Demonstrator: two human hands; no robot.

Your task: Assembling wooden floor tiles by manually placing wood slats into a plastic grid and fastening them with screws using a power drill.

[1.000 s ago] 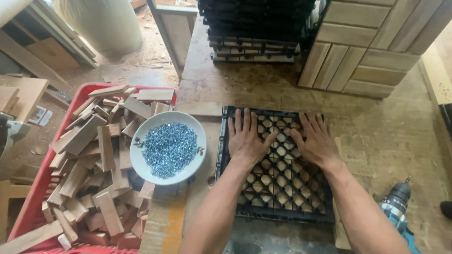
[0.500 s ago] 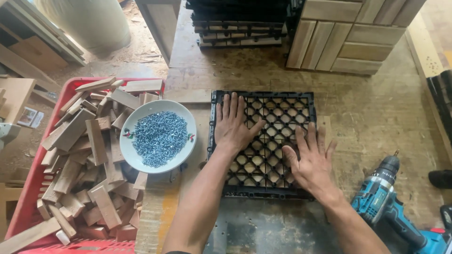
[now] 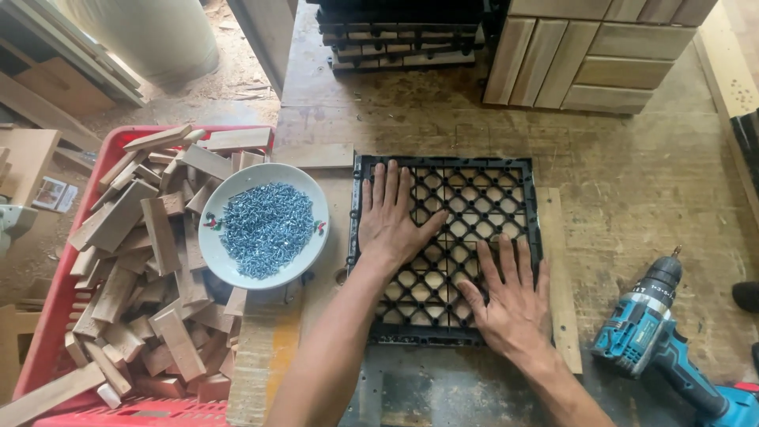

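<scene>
My left hand (image 3: 391, 221) and right hand (image 3: 510, 304) lie flat, fingers spread, on the black grid (image 3: 444, 245), gripping nothing; uneven pressing may slide it toward the bowl of screws (image 3: 263, 227) at 9 o'clock.

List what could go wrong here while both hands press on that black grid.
1. The bowl of screws rests partly on loose wood blocks in the red crate; a nudge from the left hand could tip it.
2. The cordless drill lies close to the right hand, so an elbow may knock it.
3. The black grid may slide under uneven pressure.
</scene>
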